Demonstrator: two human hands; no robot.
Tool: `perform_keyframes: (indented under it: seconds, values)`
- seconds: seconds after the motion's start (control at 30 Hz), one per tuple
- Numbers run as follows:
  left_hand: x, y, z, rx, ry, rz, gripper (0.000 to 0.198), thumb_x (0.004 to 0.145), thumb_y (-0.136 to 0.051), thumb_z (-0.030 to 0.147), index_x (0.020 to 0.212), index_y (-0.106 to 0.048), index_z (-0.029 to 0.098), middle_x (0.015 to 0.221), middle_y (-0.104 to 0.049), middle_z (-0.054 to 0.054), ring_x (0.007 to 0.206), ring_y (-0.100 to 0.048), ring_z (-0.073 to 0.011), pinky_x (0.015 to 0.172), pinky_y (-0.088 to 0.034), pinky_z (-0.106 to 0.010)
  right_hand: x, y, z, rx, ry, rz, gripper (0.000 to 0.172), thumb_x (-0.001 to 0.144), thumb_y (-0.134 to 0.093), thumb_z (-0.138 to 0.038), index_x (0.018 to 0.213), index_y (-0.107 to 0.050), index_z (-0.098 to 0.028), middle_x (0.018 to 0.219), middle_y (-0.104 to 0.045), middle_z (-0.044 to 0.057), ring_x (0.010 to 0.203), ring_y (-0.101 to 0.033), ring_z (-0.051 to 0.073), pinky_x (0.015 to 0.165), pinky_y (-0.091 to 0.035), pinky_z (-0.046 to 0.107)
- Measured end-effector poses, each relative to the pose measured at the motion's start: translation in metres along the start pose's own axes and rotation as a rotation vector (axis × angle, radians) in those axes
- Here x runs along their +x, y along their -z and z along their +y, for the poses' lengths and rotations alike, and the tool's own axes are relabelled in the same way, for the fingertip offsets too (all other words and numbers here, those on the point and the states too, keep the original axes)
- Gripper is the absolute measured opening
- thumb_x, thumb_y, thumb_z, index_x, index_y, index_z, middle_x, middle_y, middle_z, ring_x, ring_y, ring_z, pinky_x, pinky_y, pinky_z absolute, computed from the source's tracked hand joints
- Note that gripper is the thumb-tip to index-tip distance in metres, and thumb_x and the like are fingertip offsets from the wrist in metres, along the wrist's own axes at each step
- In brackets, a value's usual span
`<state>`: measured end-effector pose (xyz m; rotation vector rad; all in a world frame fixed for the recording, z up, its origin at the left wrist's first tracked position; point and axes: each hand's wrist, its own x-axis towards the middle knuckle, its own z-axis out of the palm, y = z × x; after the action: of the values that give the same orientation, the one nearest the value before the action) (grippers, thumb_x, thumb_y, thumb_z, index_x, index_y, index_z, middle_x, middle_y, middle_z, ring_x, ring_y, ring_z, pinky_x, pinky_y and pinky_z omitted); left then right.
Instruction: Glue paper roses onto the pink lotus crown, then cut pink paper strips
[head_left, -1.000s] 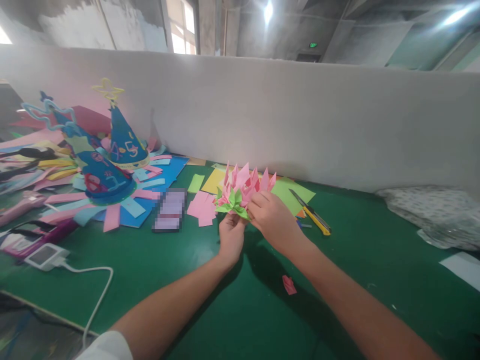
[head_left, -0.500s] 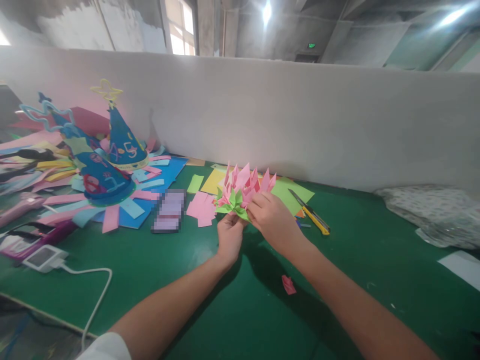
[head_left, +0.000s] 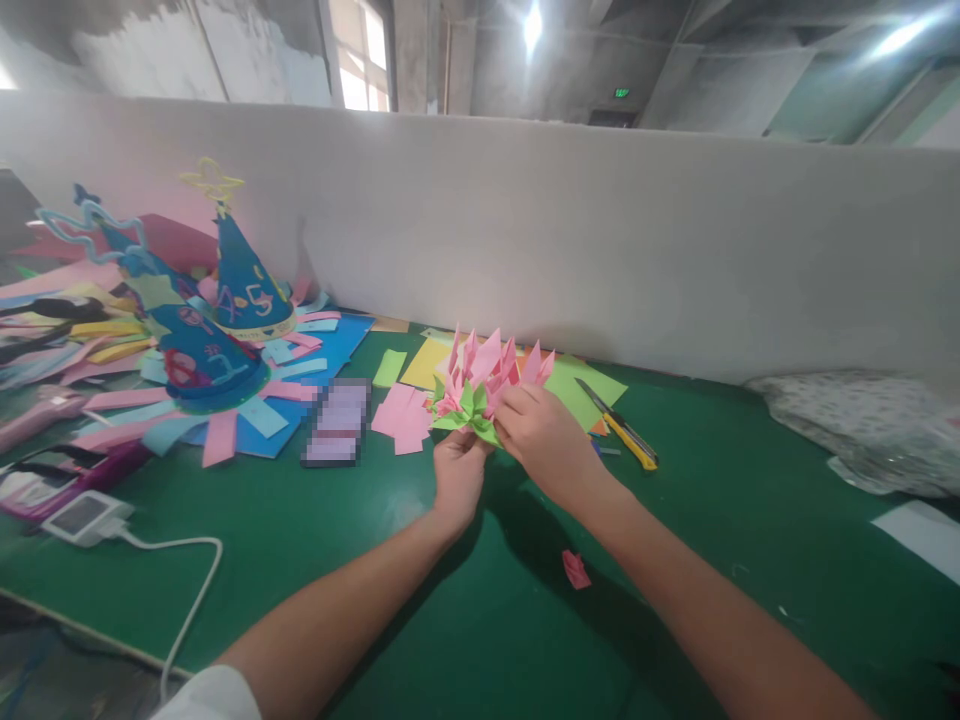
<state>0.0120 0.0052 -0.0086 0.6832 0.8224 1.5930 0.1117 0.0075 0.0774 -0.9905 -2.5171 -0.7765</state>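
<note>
A folded paper flower (head_left: 487, 362) with pink pointed petals and green leaves is held above the green table (head_left: 420, 620). My left hand (head_left: 459, 478) pinches it from below, at the green leaves. Closed against its right side is my right hand (head_left: 544, 435), the fingertips among the petals and leaves; they hide exactly which part they grip. A small folded pink paper piece (head_left: 576, 569) lies on the table in front of my right forearm.
Pink paper pieces (head_left: 403, 418), a phone (head_left: 337, 422) and blue cone hats (head_left: 251, 275) lie to the left. A yellow utility knife (head_left: 628, 437) rests on the right beside green paper (head_left: 585, 390). A white cable (head_left: 196, 590) trails at the left. A white partition (head_left: 600, 240) stands behind.
Almost nothing differs. Both hands keep their hold on the paper flower, and the whole view has shifted very slightly.
</note>
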Motion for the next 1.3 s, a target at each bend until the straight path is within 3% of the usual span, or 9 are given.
perform_keyframes:
  seconds: [0.5,0.6,0.77,0.93,1.17,1.3]
  values:
    - [0.002,0.005,-0.002,0.093,-0.061,-0.024,0.009,0.059,-0.069,0.014,0.054,-0.061,0.014,0.055,-0.058,0.003,0.064,-0.054,-0.0114,0.068,-0.043,-0.023,-0.001,-0.001,0.002,0.011,0.001,0.01,0.02,0.081,-0.053,-0.005,0.065,-0.057,-0.015,0.067,-0.053,0.005,0.068,-0.043,0.019,0.061,-0.032,0.031]
    - [0.003,0.004,-0.004,0.048,-0.027,-0.029,0.006,0.059,-0.07,0.016,0.063,-0.065,0.013,0.063,-0.064,0.001,0.068,-0.057,-0.0116,0.071,-0.044,-0.024,-0.001,-0.003,0.002,0.016,-0.011,0.006,0.021,0.083,-0.05,-0.006,0.066,-0.058,-0.015,0.067,-0.053,0.005,0.068,-0.044,0.019,0.061,-0.033,0.031]
    - [0.006,0.003,-0.002,-0.129,-0.004,-0.037,0.027,0.061,-0.075,0.024,0.084,-0.065,0.015,0.086,-0.069,-0.003,0.082,-0.062,-0.0138,0.083,-0.045,-0.028,-0.005,0.006,0.003,0.175,-0.081,0.07,0.019,0.089,-0.047,-0.017,0.075,-0.06,-0.015,0.072,-0.057,0.006,0.07,-0.048,0.019,0.066,-0.037,0.031]
    - [0.007,0.004,0.004,-0.195,-0.099,-0.033,0.032,0.064,-0.076,0.027,0.088,-0.056,0.021,0.094,-0.066,-0.001,0.095,-0.061,-0.0156,0.091,-0.044,-0.03,-0.047,0.009,0.017,0.336,-0.367,0.16,0.014,0.09,-0.046,-0.027,0.091,-0.057,-0.018,0.082,-0.06,0.006,0.08,-0.054,0.02,0.073,-0.04,0.032]
    - [0.004,0.002,0.005,-0.093,-0.182,-0.063,0.066,0.06,-0.079,0.013,0.113,-0.043,0.031,0.119,-0.059,-0.001,0.114,-0.054,-0.0155,0.097,-0.042,-0.031,-0.145,-0.018,0.046,0.377,-0.97,-0.062,0.034,0.079,-0.051,-0.053,0.084,-0.051,-0.019,0.076,-0.057,0.005,0.063,-0.053,0.018,0.057,-0.041,0.029]
    - [0.01,0.003,0.005,-0.108,-0.182,-0.058,0.065,0.059,-0.079,0.013,0.114,-0.046,0.028,0.11,-0.064,-0.002,0.102,-0.06,-0.0152,0.092,-0.045,-0.029,-0.168,-0.024,0.048,0.518,-1.108,-0.279,0.044,0.075,-0.05,-0.059,0.089,-0.053,-0.018,0.076,-0.058,0.005,0.063,-0.055,0.019,0.058,-0.044,0.031]
